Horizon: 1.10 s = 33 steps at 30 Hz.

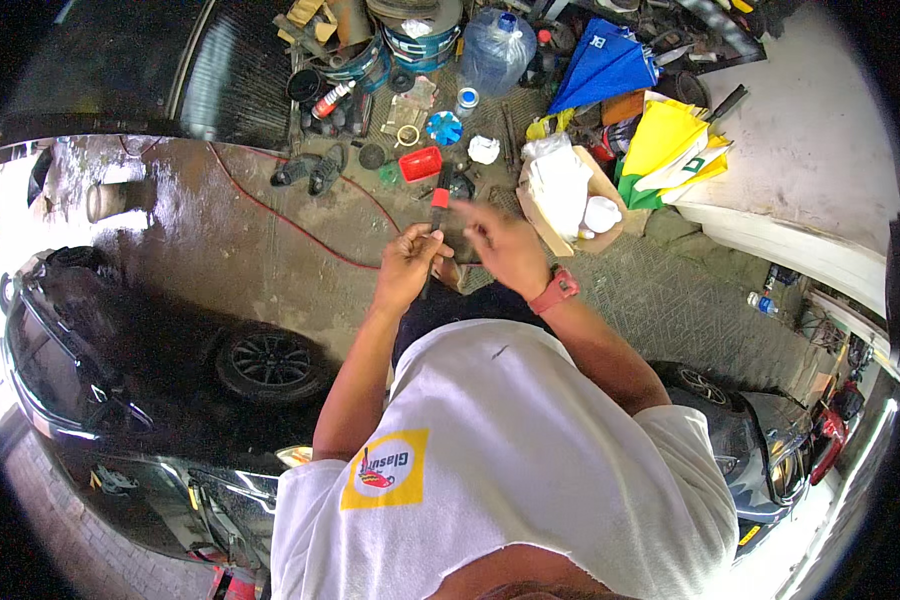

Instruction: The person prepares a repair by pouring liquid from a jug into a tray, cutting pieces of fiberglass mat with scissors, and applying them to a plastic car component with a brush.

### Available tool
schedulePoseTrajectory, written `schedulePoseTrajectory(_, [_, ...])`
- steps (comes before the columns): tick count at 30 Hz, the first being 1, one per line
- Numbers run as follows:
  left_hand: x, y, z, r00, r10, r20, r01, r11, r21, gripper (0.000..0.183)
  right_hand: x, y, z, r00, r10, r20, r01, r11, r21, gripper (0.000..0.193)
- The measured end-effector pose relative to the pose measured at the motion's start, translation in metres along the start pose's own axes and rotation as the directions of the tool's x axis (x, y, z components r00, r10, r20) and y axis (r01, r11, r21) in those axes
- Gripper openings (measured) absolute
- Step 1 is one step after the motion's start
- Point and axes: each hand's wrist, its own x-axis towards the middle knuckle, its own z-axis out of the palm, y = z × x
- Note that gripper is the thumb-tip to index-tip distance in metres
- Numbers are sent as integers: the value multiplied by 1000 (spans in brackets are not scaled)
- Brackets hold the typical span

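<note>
Near the middle of the frame, the left hand [407, 265] pinches a slender dark stick with a red band [440, 198] between thumb and fingers, the stick standing roughly upright in the picture. Just right of it, the right hand [510, 245] has its fingers loosely spread toward the red band; motion blur leaves it unclear whether they touch. Beyond the stick's upper end lies a red tray [420, 164], with a cardboard box [545, 215] to the right and a red hose [300, 235] to the left. A knock from the right hand could probably jolt the stick out of that narrow pinch and drop it. The left fingers partly cover the stick, and its lower end blends into the dark clothing [480, 305].
</note>
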Motion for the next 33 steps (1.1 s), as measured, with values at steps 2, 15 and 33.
schedulePoseTrajectory(2, [-7,8,17,996,-53,74,55,998,-26,31,-16,-3,-3,980,-105,167,143,962,-235,53])
schedulePoseTrajectory(15, [18,5,113,980,155,123,-197,825,530,32,-59,116,-60,865,449,224,-385,307,871,31])
schedulePoseTrajectory(33, [37,-39,148,994,-57,92,81,957,-277,30,-56,142,-89,801,539,260,-495,354,794,32])
